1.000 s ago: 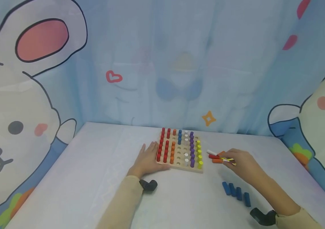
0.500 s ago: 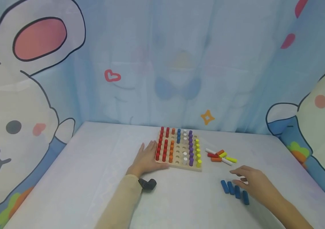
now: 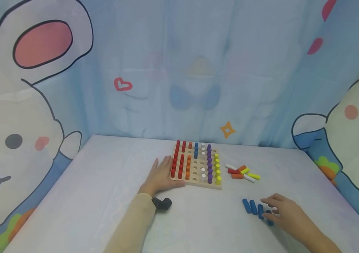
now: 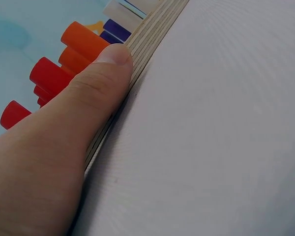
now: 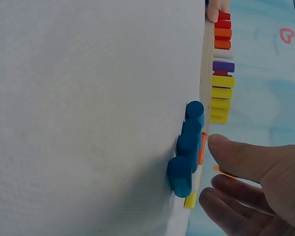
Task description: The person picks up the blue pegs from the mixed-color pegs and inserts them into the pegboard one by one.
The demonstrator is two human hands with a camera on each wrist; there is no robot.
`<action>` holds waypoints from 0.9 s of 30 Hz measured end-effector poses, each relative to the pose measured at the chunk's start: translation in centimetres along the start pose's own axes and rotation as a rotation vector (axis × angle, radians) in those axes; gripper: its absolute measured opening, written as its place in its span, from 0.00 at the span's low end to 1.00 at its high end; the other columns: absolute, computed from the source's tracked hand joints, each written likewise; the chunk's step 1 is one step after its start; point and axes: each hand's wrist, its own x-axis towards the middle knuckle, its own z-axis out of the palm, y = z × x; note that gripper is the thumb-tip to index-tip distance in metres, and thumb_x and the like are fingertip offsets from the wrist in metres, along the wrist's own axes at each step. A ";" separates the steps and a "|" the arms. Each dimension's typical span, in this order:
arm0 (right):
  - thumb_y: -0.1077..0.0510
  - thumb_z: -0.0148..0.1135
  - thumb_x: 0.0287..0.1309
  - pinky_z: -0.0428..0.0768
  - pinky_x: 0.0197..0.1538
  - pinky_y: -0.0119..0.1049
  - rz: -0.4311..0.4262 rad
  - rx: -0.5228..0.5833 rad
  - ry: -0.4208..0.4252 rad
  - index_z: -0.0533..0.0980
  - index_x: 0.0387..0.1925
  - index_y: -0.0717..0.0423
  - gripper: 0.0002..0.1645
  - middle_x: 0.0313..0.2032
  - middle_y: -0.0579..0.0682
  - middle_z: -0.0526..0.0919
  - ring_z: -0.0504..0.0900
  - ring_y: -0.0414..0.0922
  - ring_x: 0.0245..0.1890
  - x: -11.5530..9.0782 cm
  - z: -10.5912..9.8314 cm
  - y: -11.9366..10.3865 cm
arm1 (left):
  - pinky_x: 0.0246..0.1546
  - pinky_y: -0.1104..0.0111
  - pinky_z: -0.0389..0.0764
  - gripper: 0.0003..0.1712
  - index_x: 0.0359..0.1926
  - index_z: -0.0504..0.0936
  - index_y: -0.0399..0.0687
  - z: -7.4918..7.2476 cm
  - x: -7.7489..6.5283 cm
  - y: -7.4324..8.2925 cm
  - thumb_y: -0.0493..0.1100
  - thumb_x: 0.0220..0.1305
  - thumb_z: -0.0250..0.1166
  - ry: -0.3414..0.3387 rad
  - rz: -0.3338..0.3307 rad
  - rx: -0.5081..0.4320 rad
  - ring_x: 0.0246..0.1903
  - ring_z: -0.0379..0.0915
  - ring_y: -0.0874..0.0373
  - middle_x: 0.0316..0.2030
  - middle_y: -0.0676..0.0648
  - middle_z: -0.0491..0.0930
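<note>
A wooden pegboard (image 3: 203,185) stands on the table with upright pegs in coloured columns, from red at left to yellow at right; bare holes show in the blue and white columns. My left hand (image 3: 160,177) rests against its left side, fingers straight. In the left wrist view the thumb (image 4: 101,78) presses on the board's layered edge (image 4: 146,44). Several loose blue pegs (image 3: 253,207) lie in a slanting row at front right. Over the rightmost one hovers my right hand (image 3: 288,214), thumb and fingers parted, holding nothing; the right wrist view shows a gap beside the blue pegs (image 5: 180,172).
Right of the board lies a loose pile of red, orange, white and yellow pegs (image 3: 237,176). A dark device (image 3: 162,203) sits on my left wrist. Behind the white table (image 3: 109,175) hangs a light blue printed curtain (image 3: 195,70).
My right hand has left the mixed pile, where it had been among the yellow pegs, and come down toward me to the blue pegs. The left hand stays at the board.
</note>
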 end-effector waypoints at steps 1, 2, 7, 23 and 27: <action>0.51 0.73 0.45 0.85 0.38 0.44 -0.001 -0.002 0.000 0.79 0.49 0.61 0.29 0.40 0.53 0.80 0.83 0.47 0.35 -0.1 0.1 0.1 | 0.75 0.54 0.33 0.70 0.74 0.47 0.44 0.0 0.0 0.0 0.85 0.42 0.51 -0.001 0.001 0.000 0.75 0.37 0.56 0.75 0.47 0.48; 0.51 0.73 0.44 0.85 0.38 0.44 -0.002 -0.005 -0.001 0.79 0.49 0.62 0.30 0.40 0.53 0.80 0.82 0.47 0.35 -0.1 0.2 0.1 | 0.75 0.54 0.33 0.70 0.74 0.47 0.44 0.0 0.0 0.0 0.86 0.42 0.51 -0.002 0.000 0.002 0.75 0.37 0.56 0.75 0.47 0.48; 0.50 0.74 0.43 0.84 0.40 0.46 0.013 -0.001 -0.036 0.77 0.51 0.63 0.34 0.42 0.55 0.79 0.82 0.47 0.36 -0.3 0.4 0.4 | 0.75 0.54 0.33 0.70 0.74 0.47 0.44 0.0 -0.1 0.1 0.85 0.43 0.51 -0.006 -0.006 0.010 0.75 0.37 0.56 0.75 0.47 0.48; 0.50 0.75 0.42 0.84 0.41 0.45 0.038 -0.036 -0.106 0.78 0.48 0.66 0.33 0.40 0.53 0.79 0.81 0.46 0.35 0.1 1.4 0.9 | 0.74 0.55 0.32 0.69 0.74 0.46 0.44 0.0 0.0 0.1 0.84 0.43 0.52 -0.005 -0.005 -0.006 0.75 0.36 0.57 0.75 0.48 0.47; 0.50 0.75 0.42 0.83 0.42 0.46 0.042 -0.054 -0.122 0.78 0.48 0.66 0.33 0.39 0.52 0.80 0.81 0.46 0.36 0.1 1.4 1.1 | 0.74 0.55 0.32 0.69 0.74 0.46 0.44 -0.1 0.0 0.1 0.84 0.43 0.52 -0.007 -0.007 -0.010 0.75 0.36 0.57 0.75 0.48 0.47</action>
